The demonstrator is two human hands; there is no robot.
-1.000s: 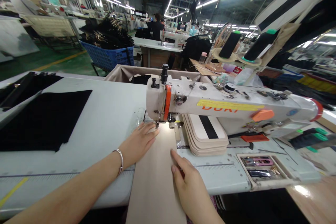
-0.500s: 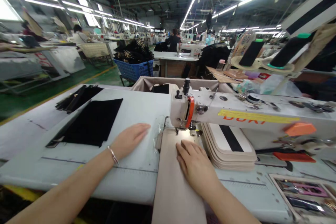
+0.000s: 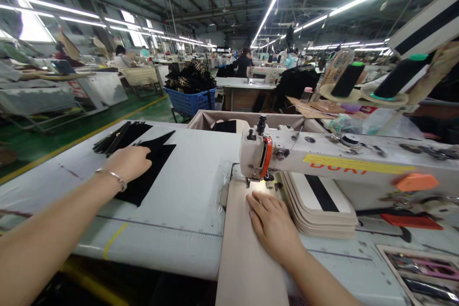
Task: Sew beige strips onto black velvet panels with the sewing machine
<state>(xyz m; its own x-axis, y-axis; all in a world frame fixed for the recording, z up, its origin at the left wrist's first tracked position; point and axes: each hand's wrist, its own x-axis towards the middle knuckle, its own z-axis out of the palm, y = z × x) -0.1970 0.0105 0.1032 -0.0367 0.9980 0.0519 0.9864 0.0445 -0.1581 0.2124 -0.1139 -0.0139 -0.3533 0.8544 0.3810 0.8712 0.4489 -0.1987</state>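
My left hand (image 3: 132, 166), a bracelet on its wrist, is closed on a black fabric piece (image 3: 148, 179) at the left of the sewing table. The piece's upper edge is creased near the fingers; the fingertips are partly hidden. My right hand (image 3: 274, 222) lies flat with fingers stretched on a long beige fabric panel (image 3: 247, 248). That panel runs from under the needle area of the sewing machine (image 3: 260, 158) down over the table's front edge. Right of this hand sits a stack of beige panels (image 3: 319, 201), the top one with a black stripe.
Further black pieces with zippers (image 3: 114, 139) lie at the far left. Behind the machine stands a beige fabric-lined bin (image 3: 208, 117). A tool tray (image 3: 423, 272) is at the right, thread cones (image 3: 347, 80) above. A blue basket (image 3: 190, 100) and people at work are beyond.
My left hand has moved left from the bare tabletop onto the black piece and closed on it, shifting its upper edge. My right hand stays on the beige panel. The view has shifted slightly.
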